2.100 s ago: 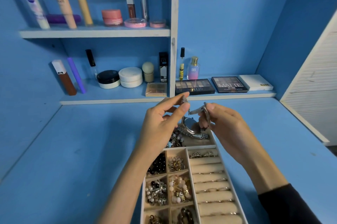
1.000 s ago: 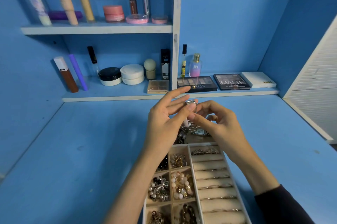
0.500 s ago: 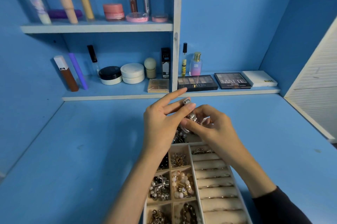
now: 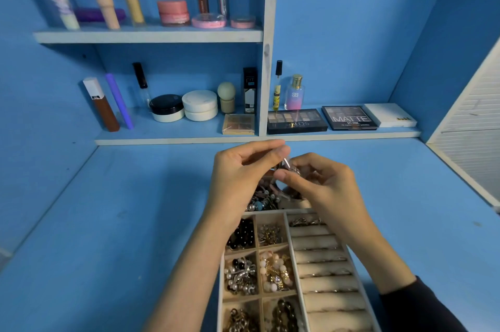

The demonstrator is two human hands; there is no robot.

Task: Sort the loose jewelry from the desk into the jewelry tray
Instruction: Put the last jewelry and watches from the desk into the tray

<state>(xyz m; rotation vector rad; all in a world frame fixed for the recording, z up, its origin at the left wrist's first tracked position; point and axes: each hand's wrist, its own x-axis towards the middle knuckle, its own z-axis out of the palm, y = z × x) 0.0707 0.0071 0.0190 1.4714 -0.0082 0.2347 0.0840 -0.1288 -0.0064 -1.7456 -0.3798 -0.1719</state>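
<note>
Head view: both hands are up over the far end of the jewelry tray (image 4: 291, 250). Left hand (image 4: 240, 177) pinches the top of a silver piece (image 4: 287, 168) between thumb and forefinger. Right hand (image 4: 324, 188) grips its lower part, fingers curled. The piece is blurred, so I can't tell what it is. Jewelry heap (image 4: 259, 201) lies just past the small compartments, on tray or desk I can't tell. My call: keep both pinches, go low over a free compartment, then release.

The jewelry tray (image 4: 289, 234) is set on the surface (image 4: 108, 223), and a jewelry heap (image 4: 261, 203) is seen just behind its small compartments. Cosmetics (image 4: 199, 105) are ranged on two shelves (image 4: 148, 35) farther back.
</note>
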